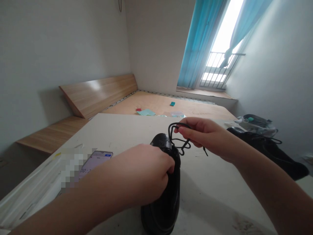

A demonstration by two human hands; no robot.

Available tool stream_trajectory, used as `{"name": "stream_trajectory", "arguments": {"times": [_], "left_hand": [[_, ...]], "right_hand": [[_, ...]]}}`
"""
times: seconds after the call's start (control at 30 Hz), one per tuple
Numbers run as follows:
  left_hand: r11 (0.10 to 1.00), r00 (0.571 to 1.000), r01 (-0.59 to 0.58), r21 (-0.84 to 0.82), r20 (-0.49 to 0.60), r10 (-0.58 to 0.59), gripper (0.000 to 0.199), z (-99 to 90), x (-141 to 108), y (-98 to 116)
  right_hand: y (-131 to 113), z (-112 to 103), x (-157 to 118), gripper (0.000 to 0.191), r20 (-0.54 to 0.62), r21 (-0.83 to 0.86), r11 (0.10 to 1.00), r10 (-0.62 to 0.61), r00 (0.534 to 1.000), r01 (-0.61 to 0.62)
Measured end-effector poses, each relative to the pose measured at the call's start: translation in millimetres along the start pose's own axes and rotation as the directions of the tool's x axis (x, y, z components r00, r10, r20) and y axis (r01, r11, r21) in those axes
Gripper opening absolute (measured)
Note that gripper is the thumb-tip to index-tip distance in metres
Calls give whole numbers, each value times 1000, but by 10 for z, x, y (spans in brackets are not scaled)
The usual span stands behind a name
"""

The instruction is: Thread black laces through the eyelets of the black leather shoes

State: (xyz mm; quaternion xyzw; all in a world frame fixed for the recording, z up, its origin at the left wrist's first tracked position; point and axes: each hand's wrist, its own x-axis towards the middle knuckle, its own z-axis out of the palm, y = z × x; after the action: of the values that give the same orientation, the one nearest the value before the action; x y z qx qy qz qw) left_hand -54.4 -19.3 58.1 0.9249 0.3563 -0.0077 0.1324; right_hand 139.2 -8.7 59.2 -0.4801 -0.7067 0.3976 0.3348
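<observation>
A black shoe (162,212) stands on the white table (202,182), its toe pointing away from me. Over the shoe's middle lies my left hand (146,169), fingers curled against the lacing area; what the fingertips hold, if anything, is hidden. To the right of the toe, my right hand (198,130) pinches a looped black shoelace (172,127) above the tabletop. Loops and one loose lace end hang below its fingers.
A phone (104,156) and clear plastic packaging lie on the left. At the right is another black shoe (269,150), with a plastic bag (259,125) behind it. Beyond the table stands a wooden bed (156,98) with small packets on it.
</observation>
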Motion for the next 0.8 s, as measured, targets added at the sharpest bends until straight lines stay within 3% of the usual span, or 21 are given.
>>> {"name": "stream_trajectory", "arguments": {"times": [0.07, 0.17, 0.3, 0.4, 0.43, 0.47, 0.5, 0.57, 0.6, 0.63, 0.73, 0.8], "left_hand": [[996, 979, 92, 7, -185, -90, 17, -145, -44, -31], [987, 863, 142, -78, -478, -162, 20, -236, -38, -69], [991, 761, 78, -104, -636, -127, 30, -157, 80, -114], [989, 581, 26, -142, -803, -131, 36, -121, 164, -158], [981, 545, -26, -190, -826, -146, 40, -123, 182, -176], [961, 550, -96, -259, -819, -165, 41, -130, 196, -194], [924, 604, -167, -343, -776, -179, 40, -137, 207, -214], [831, 769, -240, -502, -621, -153, 36, -145, 229, -251], [809, 821, -237, -538, -555, -129, 35, -144, 242, -267], [815, 845, -217, -537, -521, -118, 36, -140, 257, -282], [909, 822, -102, -403, -549, -152, 33, -133, 297, -313], [939, 800, 17, -342, -559, -219, 34, -144, 301, -317]], "right_hand": [[-155, 30, 69, 21, 19, 70, 990, -128, 992, 127], [-264, 68, 161, 18, 5, 183, 963, -203, 979, 198], [-209, 43, 249, 19, -23, 277, 934, -227, 974, 224], [-110, -12, 281, 21, 84, 272, 936, -256, 963, 225], [-80, -25, 288, 22, 121, 260, 940, -258, 959, 220], [-55, -31, 294, 22, 141, 251, 943, -258, 956, 217], [-34, -31, 300, 22, 147, 251, 945, -252, 956, 210], [-8, -14, 314, 24, 135, 281, 943, -220, 966, 176], [0, -2, 323, 25, 138, 305, 941, -197, 971, 148], [7, 11, 333, 28, 150, 327, 938, -172, 974, 115], [27, 33, 372, 32, 177, 373, 927, -123, 977, 49], [45, 35, 404, 30, 133, 393, 918, -110, 985, 50]]}}
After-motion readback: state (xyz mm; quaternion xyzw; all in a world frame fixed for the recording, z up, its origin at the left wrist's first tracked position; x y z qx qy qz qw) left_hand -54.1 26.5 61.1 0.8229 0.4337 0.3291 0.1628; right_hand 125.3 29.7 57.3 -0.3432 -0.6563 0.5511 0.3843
